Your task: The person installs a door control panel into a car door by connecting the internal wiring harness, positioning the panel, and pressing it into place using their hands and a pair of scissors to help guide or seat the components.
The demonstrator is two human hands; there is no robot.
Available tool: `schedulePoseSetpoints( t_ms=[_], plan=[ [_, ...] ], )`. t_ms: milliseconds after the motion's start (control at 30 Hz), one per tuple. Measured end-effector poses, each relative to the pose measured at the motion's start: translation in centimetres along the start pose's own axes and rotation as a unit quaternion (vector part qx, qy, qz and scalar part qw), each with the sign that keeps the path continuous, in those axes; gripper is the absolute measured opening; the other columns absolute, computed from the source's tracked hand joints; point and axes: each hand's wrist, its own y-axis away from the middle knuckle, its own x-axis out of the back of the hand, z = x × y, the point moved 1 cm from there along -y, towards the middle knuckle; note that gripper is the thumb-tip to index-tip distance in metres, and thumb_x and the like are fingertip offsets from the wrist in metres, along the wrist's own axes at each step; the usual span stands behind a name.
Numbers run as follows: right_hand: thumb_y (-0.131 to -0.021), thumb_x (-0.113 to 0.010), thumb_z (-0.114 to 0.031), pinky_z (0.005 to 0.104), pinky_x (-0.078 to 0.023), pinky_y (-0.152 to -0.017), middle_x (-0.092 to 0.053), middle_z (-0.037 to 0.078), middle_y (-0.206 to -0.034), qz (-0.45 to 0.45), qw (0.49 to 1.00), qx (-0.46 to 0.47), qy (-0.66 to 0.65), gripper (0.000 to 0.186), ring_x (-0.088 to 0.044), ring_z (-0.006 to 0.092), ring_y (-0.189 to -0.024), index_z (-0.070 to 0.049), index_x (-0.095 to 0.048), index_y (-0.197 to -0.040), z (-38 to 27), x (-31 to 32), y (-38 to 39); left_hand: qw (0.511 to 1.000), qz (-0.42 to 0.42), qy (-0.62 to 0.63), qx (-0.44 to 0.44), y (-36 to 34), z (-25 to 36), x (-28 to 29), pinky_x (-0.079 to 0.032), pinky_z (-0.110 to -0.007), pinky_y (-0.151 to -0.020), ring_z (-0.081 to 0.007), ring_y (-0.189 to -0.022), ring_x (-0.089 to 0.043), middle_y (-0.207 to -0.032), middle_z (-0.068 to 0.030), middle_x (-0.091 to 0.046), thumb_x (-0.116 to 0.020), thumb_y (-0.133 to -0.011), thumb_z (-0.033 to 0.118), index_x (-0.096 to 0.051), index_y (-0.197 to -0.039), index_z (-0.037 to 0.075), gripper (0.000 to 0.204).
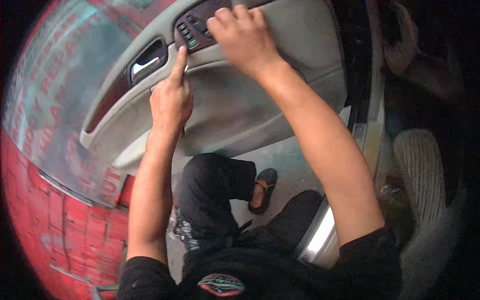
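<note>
An open car door with a pale grey inner panel (225, 110) fills the upper middle. Set in its armrest is a dark window-switch panel (187, 31) with several buttons and a green piece at its near end. The index finger of my left hand (171, 102) stretches to that near end; the other fingers are curled, with a small shiny bit beside them that I cannot make out. My right hand (242, 40) bends its fingers over the far right side of the switch panel, and what lies under them is hidden.
A chrome inner door handle (146, 69) sits in a dark recess left of the switches. Beyond the window glass (65, 100) with red lettering stands a red brick wall (80, 235). At right are the metal door sill (320, 232) and a ribbed light seat (420, 170).
</note>
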Motion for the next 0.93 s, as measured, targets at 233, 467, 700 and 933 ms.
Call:
schedulePoseSetpoints(
  t_ms=[233,467,700,933],
  plan=[
    [-0.083,-0.057,-0.019,0.0454,-0.046,-0.073,-0.06,0.004,-0.091,0.038,0.998,-0.028,-0.043,0.009,-0.059,0.0268,-0.086,-0.013,-0.064,-0.086,-0.6,0.5,-0.4,0.997,-0.031,0.076,0.008,-0.3,-0.9,-1.2,-0.048,-0.051,-0.084,-0.047,-0.094,-0.064,-0.099,-0.0326,-0.063,-0.047,-0.095,0.012,-0.043,-0.15,0.029,0.057],
    [-0.084,-0.056,-0.01,0.0452,-0.054,-0.079,-0.059,0.009,-0.097,0.037,0.984,-0.069,-0.162,0.011,-0.06,0.0313,-0.09,-0.009,-0.062,-0.093,1.6,1.3,-0.6,0.995,-0.058,0.077,0.01,-1.1,-1.9,-0.8,-0.048,-0.057,-0.089,-0.0468,-0.097,-0.065,-0.104,-0.0314,-0.066,-0.044,-0.094,0.014,-0.044,-0.149,0.03,0.058],
    [-0.081,-0.06,-0.006,0.0408,-0.05,-0.084,-0.061,0.008,-0.1,0.009,0.988,-0.024,-0.15,0.013,-0.057,0.0295,-0.092,-0.007,-0.064,-0.093,1.1,2.2,0.7,0.997,-0.082,0.008,0.011,-1.2,-0.4,1.1,-0.05,-0.056,-0.086,-0.045,-0.093,-0.066,-0.099,-0.0287,-0.068,-0.048,-0.093,0.012,-0.045,-0.149,0.025,0.057],
    [-0.071,-0.077,-0.021,0.0523,-0.048,-0.083,-0.062,0.004,-0.1,-0.096,0.995,0.024,-0.027,0.027,-0.057,0.0278,-0.096,-0.012,-0.07,-0.096,-0.2,1.4,-0.1,0.994,-0.062,0.072,0.056,-1.9,-0.1,1.7,-0.05,-0.054,-0.089,-0.0437,-0.097,-0.066,-0.103,-0.0304,-0.067,-0.049,-0.099,0.021,-0.046,-0.148,0.02,0.05]
  ],
)
